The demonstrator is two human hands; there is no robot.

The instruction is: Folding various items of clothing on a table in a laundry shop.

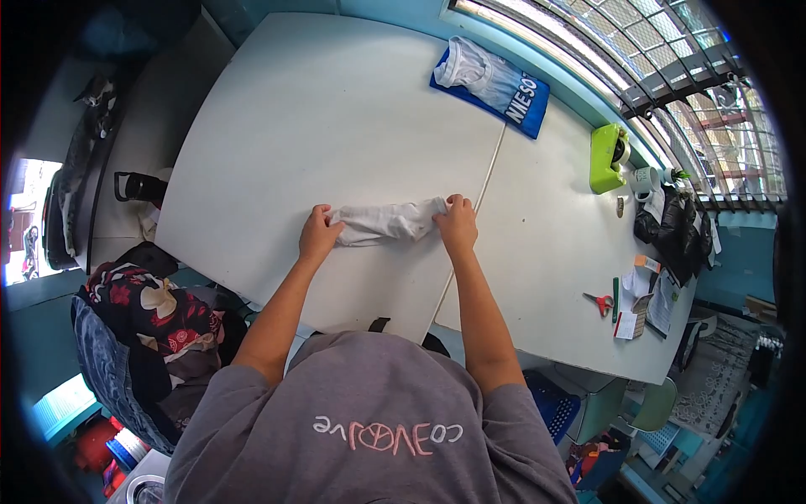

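Observation:
A white cloth garment (387,223), bunched into a narrow strip, stretches between my hands over the white table (352,126). My left hand (320,234) pinches its left end between thumb and fingers. At the other end, my right hand (458,225) grips the cloth close to the seam between the two tabletops. What kind of garment it is, I cannot tell. Whether its underside touches the table is also unclear.
Folded shirts (491,82) lie by the window. A green tape dispenser (606,157), a mug (645,179) and black plastic bags (674,227) line the right edge, with red-handled scissors (603,305) nearer. Clothes (157,309) are heaped at left; a cat (85,138) lies beyond.

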